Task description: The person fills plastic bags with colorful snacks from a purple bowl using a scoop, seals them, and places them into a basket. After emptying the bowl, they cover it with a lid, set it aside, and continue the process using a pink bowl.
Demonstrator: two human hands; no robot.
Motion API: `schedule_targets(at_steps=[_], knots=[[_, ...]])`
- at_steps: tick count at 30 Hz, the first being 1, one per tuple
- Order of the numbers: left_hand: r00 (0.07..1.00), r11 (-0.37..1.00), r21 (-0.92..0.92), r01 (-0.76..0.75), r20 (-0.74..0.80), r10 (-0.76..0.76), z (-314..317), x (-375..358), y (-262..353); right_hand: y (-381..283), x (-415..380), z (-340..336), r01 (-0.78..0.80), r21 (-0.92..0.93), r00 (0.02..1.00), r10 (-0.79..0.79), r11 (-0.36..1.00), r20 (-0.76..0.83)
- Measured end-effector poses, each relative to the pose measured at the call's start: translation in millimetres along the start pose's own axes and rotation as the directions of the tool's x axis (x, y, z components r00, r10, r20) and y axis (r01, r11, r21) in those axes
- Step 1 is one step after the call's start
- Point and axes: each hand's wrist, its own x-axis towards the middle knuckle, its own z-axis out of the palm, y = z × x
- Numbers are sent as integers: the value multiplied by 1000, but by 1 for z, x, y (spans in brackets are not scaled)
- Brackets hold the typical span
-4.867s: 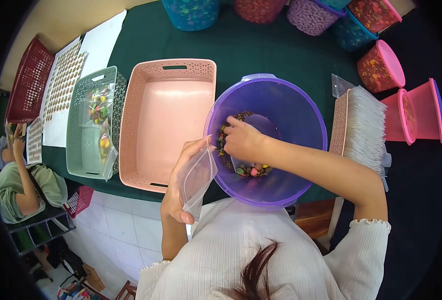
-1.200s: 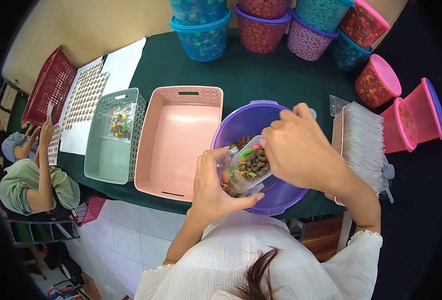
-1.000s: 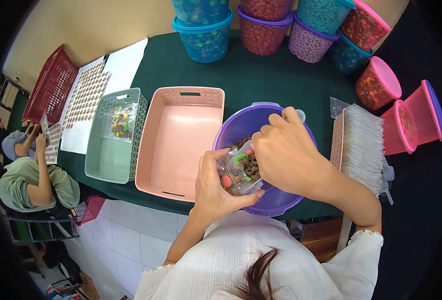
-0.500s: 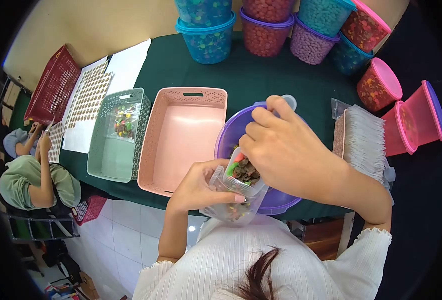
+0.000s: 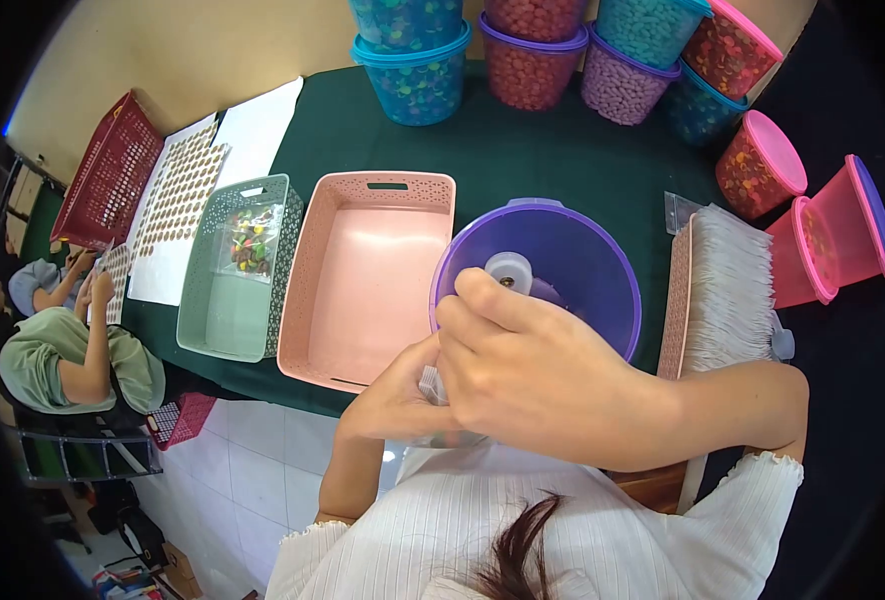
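My right hand (image 5: 533,375) is closed around a clear plastic scoop (image 5: 510,270), whose round end sticks up over the purple bucket (image 5: 603,250). Just below the bucket's near rim, my left hand (image 5: 393,400) grips a small clear plastic bag (image 5: 428,382). My right hand covers almost all of the bag, so only a sliver of it shows. The scoop's bowl and the candies in it are hidden under my right hand. Both hands touch each other close to my chest.
A pink basket (image 5: 363,290) and a green basket (image 5: 213,300) with filled candy bags (image 5: 248,245) stand to the left. Candy tubs (image 5: 413,70) line the back and right. A tray of clear bags (image 5: 728,290) sits at right. A person (image 5: 58,350) works at far left beside sticker sheets (image 5: 178,190).
My hands have drawn down toward my body, off the bucket's rim. My right hand has tipped the scoop upright and now covers the bag. The candies no longer show.
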Motion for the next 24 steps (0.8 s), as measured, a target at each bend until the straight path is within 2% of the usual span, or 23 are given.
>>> schedule_targets(at_steps=[1,2,4,5,7,10,11,12,13,14,15,16,18,20,22,24], knots=[[992,992,88,-89,95,81,-3,3,-4,1,0,-3,-26,41,1000,26,999,4],[992,992,88,-86,95,77,-2,1,-5,3,-1,-6,-28,44,1000,27,999,4],[1000,995,-98,13,10,-12,8,1,10,15,0,-16,-76,-80,997,78,994,29],[1000,995,-99,14,11,-13,5,2,10,20,-1,-20,-76,-80,996,79,994,30],[979,983,-35,179,104,-174,-4,4,9,29,-2,-26,-206,-129,978,210,970,18],[991,988,-95,121,63,-116,-5,1,1,44,-13,-22,-404,-128,910,413,906,48],[991,987,-103,124,70,-117,-7,-1,-4,50,-16,-12,-391,-244,891,431,887,139],[996,987,-150,63,68,-53,-11,-2,-12,52,-19,4,-361,-356,862,454,862,224],[998,981,-195,2,63,11,-15,-2,-20,52,-20,18,-287,-361,809,426,887,405],[998,980,-199,5,69,9,-18,-2,-28,50,-22,37,-214,-350,723,389,912,570],[994,973,-224,-56,80,75,-21,-2,-35,46,-30,74,-208,-329,770,361,921,526],[986,961,-250,-115,88,141,-22,-2,-40,43,-37,110,-153,-301,765,305,941,567],[986,940,-321,-115,75,146,-21,-4,-42,37,-44,154,-101,-265,752,248,959,611],[987,914,-389,-113,58,147,-22,-5,-43,33,-48,177,6,-303,791,181,953,584],[980,889,-436,-140,69,189,-27,-6,-45,35,-45,176,-15,-312,801,198,950,564],[980,879,-451,-155,43,195,-34,-7,-53,35,-42,174,-47,-193,715,168,980,679]])
